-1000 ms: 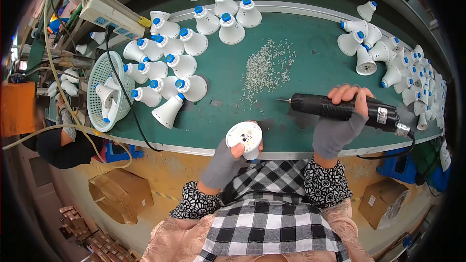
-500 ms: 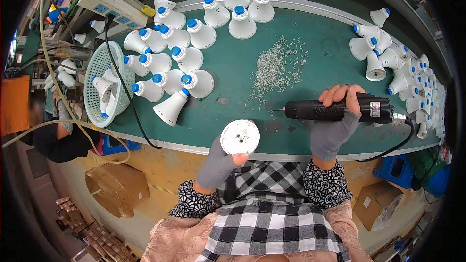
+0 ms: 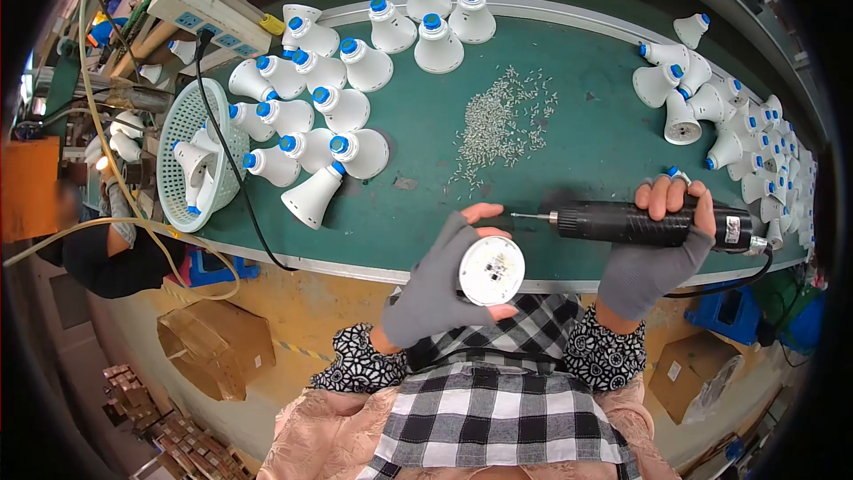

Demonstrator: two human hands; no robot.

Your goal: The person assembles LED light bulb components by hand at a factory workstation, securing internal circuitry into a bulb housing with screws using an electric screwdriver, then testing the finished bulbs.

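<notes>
In a grey fingerless glove, my left hand (image 3: 435, 289) grips a white bulb housing (image 3: 492, 272), its round open face with small circuit parts turned up toward me. The index finger of that hand stretches out close to the tip of the bit. My right hand (image 3: 662, 249), gloved the same way, is wrapped round a black electric screwdriver (image 3: 600, 221) held level, its bit pointing left. Behind them a heap of small screws (image 3: 502, 120) lies on the green table (image 3: 418, 213). Whether a screw sits on the bit is too small to tell.
Several white bulb housings with blue caps (image 3: 342, 109) stand at the left, and more crowd the right side (image 3: 746, 138). A pale green basket (image 3: 169, 156) holds others. A black cable (image 3: 218, 133) runs from a power strip (image 3: 209, 13). Another person's arm (image 3: 117, 213) shows far left.
My left hand has moved right with the bulb housing, and its index finger has stretched toward the bit. My right hand has shifted right and slightly nearer me with the screwdriver.
</notes>
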